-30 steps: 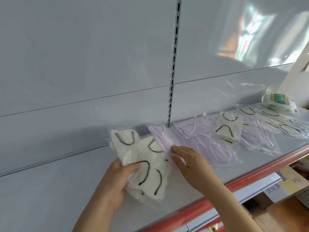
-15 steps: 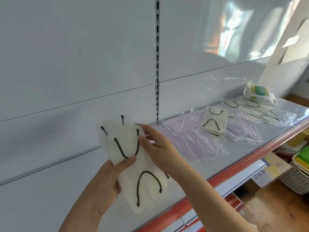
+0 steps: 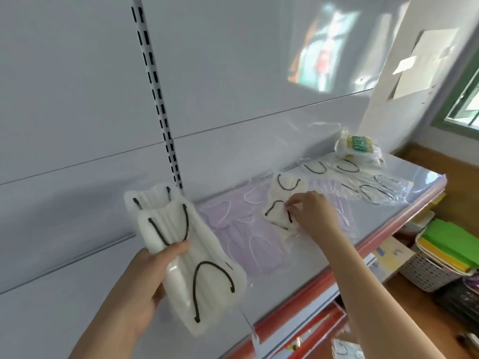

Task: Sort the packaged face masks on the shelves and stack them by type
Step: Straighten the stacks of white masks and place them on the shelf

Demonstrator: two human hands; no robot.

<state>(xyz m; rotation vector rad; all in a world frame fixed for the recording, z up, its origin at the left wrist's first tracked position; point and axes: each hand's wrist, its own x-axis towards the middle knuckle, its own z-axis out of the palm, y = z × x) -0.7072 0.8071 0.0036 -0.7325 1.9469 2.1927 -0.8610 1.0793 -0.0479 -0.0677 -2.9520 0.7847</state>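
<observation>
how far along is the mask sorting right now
Early on. Done: the left hand holds a small stack of white masks with black loops. In hand: the right hand is pinching another white pack lying on the purple masks. Left: the purple ones and the clear packs farther right lie scattered on the shelf.

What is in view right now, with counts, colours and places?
held masks: at least two packs, white with black loops, in the left hand above the shelf
lilac masks: several packs, count unclear, spread on mid shelf
white mask pack: one, black loops, lying on the lilac masks
far masks: several packs, white, shelf's right end
bag: one, white with green print, far right corner
shelf: one, grey, red front edge
basket: one, white, below right
left hand: gripping held masks
right hand: pinching the white mask pack
</observation>
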